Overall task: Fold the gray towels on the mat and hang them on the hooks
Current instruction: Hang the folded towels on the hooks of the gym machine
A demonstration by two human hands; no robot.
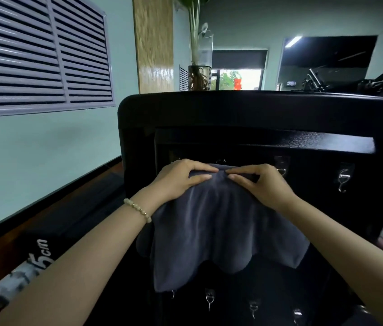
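Both hands, left hand (181,177) and right hand (259,182), pinched the soft, limp gray cloth towel (218,231) at its bunched top edge, the best hold.

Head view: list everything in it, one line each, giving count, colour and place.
gray towel: one, dark gray, draped down the front of the rack.
hooks: at least six, silver; two to the right of the towel, four below it.
black rack: one, black, centre, carrying the hooks.
plant: one, green leaves in a clear vase, on top of the rack.
louvred vents: two, gray; a large one on the left wall, a small one beyond the pillar.
wooden pillar: one, tan, behind the rack.
bracelet: one, pale beads, left wrist.
left hand: pinches the towel's top edge.
right hand: pinches the towel's top edge.
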